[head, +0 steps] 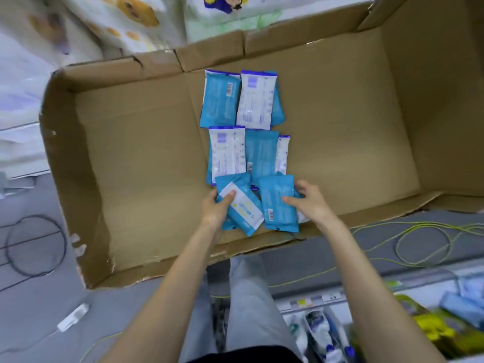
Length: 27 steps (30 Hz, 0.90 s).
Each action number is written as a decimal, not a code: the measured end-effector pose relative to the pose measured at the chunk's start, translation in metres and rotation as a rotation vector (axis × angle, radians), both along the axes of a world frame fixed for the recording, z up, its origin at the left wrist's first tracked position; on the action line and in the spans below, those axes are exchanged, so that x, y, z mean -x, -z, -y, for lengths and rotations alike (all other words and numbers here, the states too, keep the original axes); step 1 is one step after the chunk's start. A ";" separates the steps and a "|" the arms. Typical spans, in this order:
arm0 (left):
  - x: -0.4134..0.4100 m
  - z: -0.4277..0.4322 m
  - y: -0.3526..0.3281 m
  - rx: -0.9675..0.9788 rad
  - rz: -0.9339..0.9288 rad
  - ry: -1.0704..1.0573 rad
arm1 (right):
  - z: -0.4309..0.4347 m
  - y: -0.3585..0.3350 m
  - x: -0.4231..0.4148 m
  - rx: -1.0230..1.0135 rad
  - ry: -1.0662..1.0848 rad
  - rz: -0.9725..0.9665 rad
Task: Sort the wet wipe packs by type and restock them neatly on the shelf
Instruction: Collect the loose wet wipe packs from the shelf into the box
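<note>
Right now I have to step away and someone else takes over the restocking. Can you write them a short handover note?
Left hand: grips a white-labelled pack at the near end of the cardboard box.
Right hand: holds a blue pack beside it.
Other packs: lying flat in two rows farther in the box, blue and white faces mixed.
Done: packs laid out in the box; no grouping by type visible.
Left: sort by type, then move everything to the shelf, blurred at lower right.
</note>
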<state>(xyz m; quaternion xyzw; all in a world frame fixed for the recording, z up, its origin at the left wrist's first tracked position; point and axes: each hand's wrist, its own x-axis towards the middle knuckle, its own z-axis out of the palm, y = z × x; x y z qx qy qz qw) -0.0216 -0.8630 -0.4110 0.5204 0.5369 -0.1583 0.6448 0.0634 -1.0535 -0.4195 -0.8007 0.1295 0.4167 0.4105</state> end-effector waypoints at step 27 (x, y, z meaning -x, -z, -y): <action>0.144 -0.277 -0.194 -0.797 0.387 0.226 | -0.315 -0.201 0.093 -0.173 -0.351 0.544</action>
